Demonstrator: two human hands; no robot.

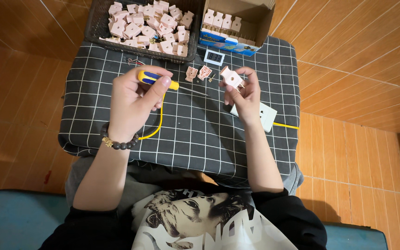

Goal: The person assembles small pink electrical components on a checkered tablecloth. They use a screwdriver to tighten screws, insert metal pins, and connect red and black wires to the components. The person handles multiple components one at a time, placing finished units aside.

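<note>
Holding screwdriver [156, 79] and plug [231, 77] above open cloth [195, 129], hands [133, 104] apart.

One screwdriver [163, 81], one basket [96, 21], one cardboard box [260, 23], perhaps thirty pink plugs [149, 25], two hands [133, 99].

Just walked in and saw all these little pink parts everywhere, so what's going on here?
A person sits at a small table covered with a black checked cloth. The left hand grips a yellow and blue screwdriver, and the right hand holds up one pink plastic plug. Two opened plug pieces lie on the cloth between the hands. A dark basket heaped with the same pink plugs and a cardboard box holding a row of them stand at the far edge.
</note>
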